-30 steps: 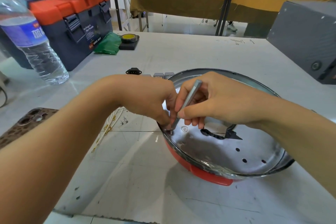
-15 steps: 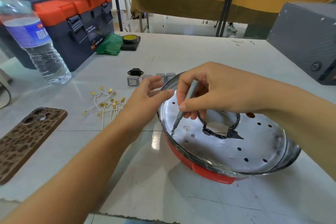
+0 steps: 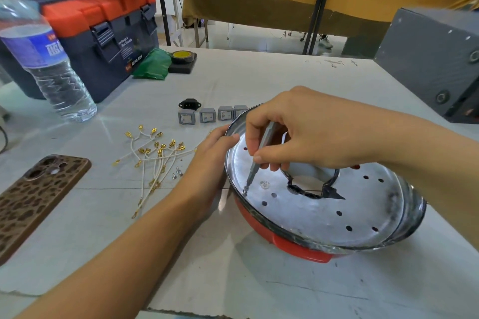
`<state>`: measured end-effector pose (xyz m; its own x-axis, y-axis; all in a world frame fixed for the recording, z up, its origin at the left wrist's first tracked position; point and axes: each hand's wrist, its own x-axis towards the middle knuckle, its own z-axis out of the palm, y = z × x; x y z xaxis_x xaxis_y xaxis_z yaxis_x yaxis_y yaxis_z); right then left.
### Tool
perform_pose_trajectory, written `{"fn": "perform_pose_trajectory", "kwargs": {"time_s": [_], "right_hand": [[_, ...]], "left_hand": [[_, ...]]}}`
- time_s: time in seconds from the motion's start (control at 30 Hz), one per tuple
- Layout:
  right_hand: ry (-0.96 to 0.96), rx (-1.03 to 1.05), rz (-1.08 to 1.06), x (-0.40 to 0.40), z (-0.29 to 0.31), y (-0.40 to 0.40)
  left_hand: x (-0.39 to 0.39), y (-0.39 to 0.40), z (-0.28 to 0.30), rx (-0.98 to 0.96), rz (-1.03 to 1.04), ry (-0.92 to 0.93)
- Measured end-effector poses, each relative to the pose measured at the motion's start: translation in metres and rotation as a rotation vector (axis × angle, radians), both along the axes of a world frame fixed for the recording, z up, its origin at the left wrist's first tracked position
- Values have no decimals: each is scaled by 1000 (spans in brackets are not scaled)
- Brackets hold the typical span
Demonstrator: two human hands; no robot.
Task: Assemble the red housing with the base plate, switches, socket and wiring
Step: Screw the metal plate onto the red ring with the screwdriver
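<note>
Silver base plate [image 3: 318, 217] sits in the red housing [image 3: 298, 247].
Left hand [image 3: 210, 160] has drawn back, fingers relaxed against the rim; right fingers [image 3: 259, 156] pinch the screwdriver [image 3: 255, 163] on a screw [image 3: 245, 190] below them.

Shiny perforated metal base plate [image 3: 311, 217] in glossy red plastic housing [image 3: 298, 247]; matt white table [image 3: 259, 80]; clear plastic bottle [image 3: 49, 65].

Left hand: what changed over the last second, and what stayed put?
The left hand left the screw, drew back leftward and now rests open against the base plate rim. The right hand kept gripping the screwdriver, tip on that screw.
</note>
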<state>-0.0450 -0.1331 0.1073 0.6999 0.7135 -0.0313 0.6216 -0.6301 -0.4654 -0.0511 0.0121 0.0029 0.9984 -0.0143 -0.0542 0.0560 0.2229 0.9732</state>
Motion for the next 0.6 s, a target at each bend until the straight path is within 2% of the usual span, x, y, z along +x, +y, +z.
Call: {"fn": "perform_pose_trajectory", "kwargs": {"time_s": [0.3,0.6], "right_hand": [[-86,-190,127,-2,8,8],[-149,-197,79,5,7,12]], "left_hand": [[-3,-5,0,-45,-28,16],[-2,-5,-1,-74,-35,77]]}}
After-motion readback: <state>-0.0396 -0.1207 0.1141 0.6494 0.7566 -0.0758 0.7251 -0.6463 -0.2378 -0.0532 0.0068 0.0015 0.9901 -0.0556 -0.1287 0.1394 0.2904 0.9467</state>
